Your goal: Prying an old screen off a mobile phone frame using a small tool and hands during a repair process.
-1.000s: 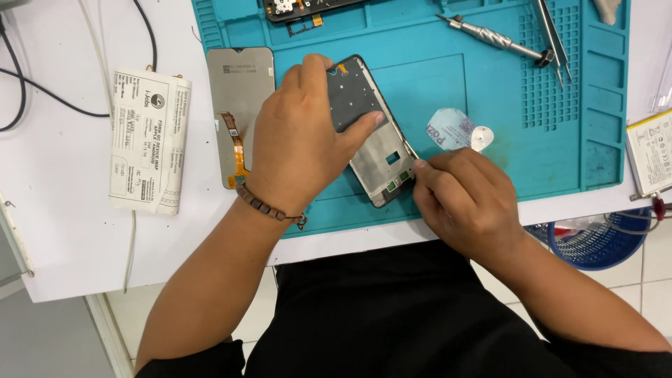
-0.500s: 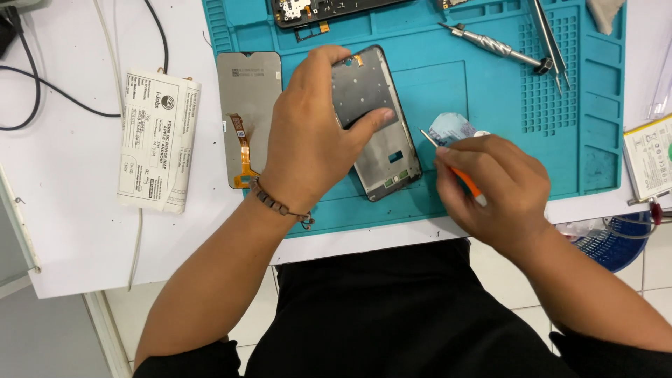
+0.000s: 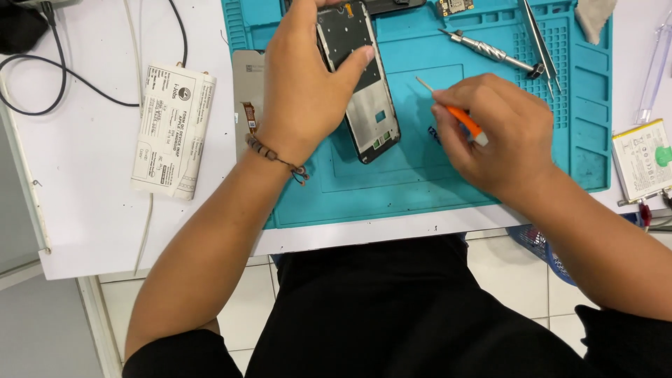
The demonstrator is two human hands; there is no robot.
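Observation:
My left hand (image 3: 304, 77) grips an opened phone frame (image 3: 364, 98), dark at the top and silvery lower down, lying on a teal work mat (image 3: 420, 182). My right hand (image 3: 500, 133) holds a thin orange-handled tool (image 3: 451, 112), its pale tip pointing up-left, a little right of the phone frame and not touching it. A detached grey screen panel (image 3: 246, 80) with an orange flex cable lies left of my left hand, partly hidden by it.
A silver screwdriver (image 3: 490, 50) and tweezers (image 3: 540, 45) lie at the mat's top right. A white power adapter (image 3: 173, 129) with black cable sits on the white table at left. A flat battery (image 3: 642, 159) lies at right. A cloth (image 3: 593, 15) is at the top.
My left hand has pushed the phone frame up the mat. My right hand came off the frame's lower edge and lifted the orange tool to the right, covering the small white roll.

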